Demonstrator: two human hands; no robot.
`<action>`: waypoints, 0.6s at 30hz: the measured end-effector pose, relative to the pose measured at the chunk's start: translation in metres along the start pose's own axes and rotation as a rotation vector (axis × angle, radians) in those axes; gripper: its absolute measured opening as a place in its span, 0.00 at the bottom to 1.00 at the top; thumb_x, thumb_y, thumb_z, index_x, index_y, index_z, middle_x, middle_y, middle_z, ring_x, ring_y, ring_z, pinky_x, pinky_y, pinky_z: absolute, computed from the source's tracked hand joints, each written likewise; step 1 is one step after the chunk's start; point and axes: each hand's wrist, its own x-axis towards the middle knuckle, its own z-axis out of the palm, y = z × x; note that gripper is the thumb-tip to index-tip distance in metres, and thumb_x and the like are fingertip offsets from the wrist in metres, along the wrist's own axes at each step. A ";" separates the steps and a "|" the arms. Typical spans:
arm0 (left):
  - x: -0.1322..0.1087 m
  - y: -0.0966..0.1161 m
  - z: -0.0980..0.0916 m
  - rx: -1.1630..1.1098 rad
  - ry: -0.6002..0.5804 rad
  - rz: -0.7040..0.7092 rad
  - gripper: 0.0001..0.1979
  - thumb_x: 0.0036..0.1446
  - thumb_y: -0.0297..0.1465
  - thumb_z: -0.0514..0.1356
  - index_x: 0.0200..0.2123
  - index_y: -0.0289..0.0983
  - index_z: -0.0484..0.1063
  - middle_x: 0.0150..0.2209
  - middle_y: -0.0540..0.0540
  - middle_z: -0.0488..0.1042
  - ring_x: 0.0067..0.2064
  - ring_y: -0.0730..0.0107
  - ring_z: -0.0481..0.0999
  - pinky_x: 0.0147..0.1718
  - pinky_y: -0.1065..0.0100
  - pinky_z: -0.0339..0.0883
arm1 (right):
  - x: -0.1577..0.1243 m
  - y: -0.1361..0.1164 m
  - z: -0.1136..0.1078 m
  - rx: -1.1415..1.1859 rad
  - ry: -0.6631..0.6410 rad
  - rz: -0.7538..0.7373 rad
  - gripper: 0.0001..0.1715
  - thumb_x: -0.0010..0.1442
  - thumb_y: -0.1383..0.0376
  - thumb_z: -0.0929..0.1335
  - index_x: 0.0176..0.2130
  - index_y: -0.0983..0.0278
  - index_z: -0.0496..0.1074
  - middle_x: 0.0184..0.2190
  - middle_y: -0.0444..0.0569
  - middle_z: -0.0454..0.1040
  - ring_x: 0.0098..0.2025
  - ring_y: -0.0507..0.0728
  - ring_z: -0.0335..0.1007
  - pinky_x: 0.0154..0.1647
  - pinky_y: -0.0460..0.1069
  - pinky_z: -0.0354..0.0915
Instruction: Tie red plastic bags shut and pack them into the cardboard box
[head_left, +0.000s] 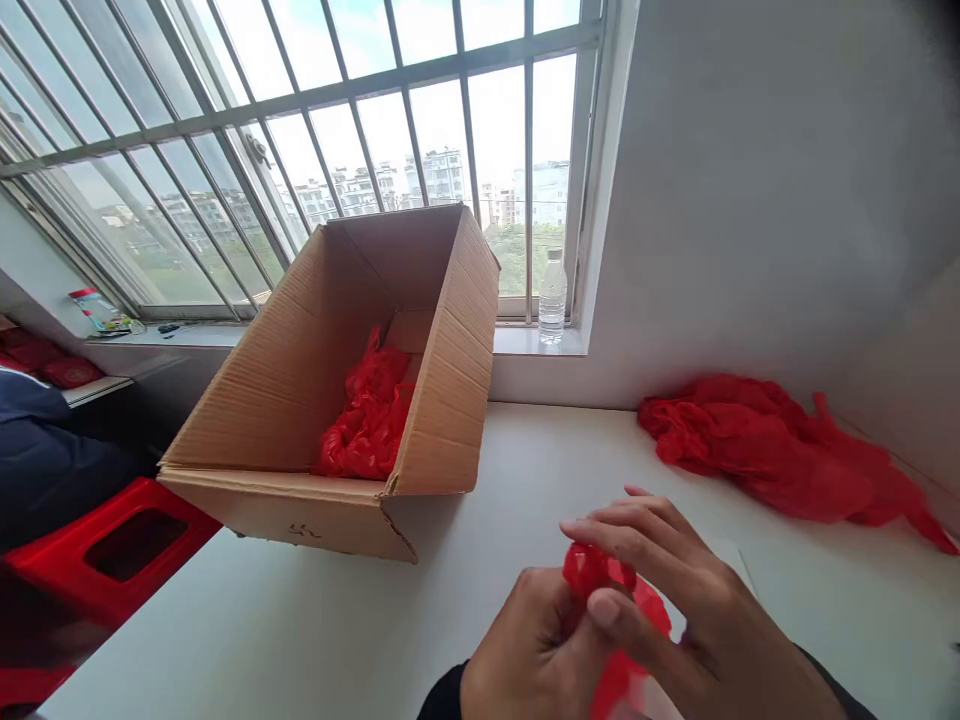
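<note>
A crumpled red plastic bag [589, 570] is bunched between my two hands at the lower right, above the white table. My left hand [536, 640] is closed around it, with a wad of red plastic standing out above the fist. From the right, my right hand [682, 580] reaches over the bag. Its fingers are stretched out over the wad and its thumb lies beside my left hand, with red film showing between thumb and fingers. Lower folds of the bag are partly hidden by both hands.
An open cardboard box [442, 400] with bunched red plastic bags [367, 420] inside stands on the white table [315, 620]. A heap of red bags [780, 450] lies by the wall. A water bottle [553, 300] stands on the sill; a red stool [112, 550] is at left, near a person's dark clothing [52, 450].
</note>
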 end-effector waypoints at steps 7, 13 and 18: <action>0.024 0.003 -0.013 -0.535 -0.389 0.005 0.22 0.64 0.46 0.55 0.50 0.34 0.70 0.25 0.49 0.71 0.25 0.74 0.67 0.30 0.70 0.61 | -0.013 0.013 -0.004 0.284 -0.030 0.271 0.07 0.67 0.64 0.65 0.43 0.54 0.73 0.33 0.39 0.74 0.37 0.51 0.66 0.42 0.48 0.64; 0.032 -0.003 -0.019 -0.674 -0.408 0.036 0.12 0.63 0.37 0.59 0.44 0.36 0.77 0.35 0.45 0.75 0.35 0.71 0.73 0.39 0.70 0.66 | -0.023 0.015 -0.002 0.349 -0.213 0.442 0.07 0.65 0.65 0.65 0.32 0.58 0.67 0.30 0.41 0.69 0.35 0.52 0.64 0.39 0.50 0.61; 0.029 -0.001 -0.022 -0.404 -0.408 0.076 0.10 0.63 0.37 0.60 0.39 0.36 0.76 0.36 0.45 0.74 0.39 0.68 0.72 0.42 0.68 0.65 | -0.025 0.020 0.002 0.330 -0.274 0.457 0.09 0.62 0.64 0.67 0.30 0.59 0.63 0.33 0.41 0.69 0.40 0.54 0.64 0.48 0.53 0.61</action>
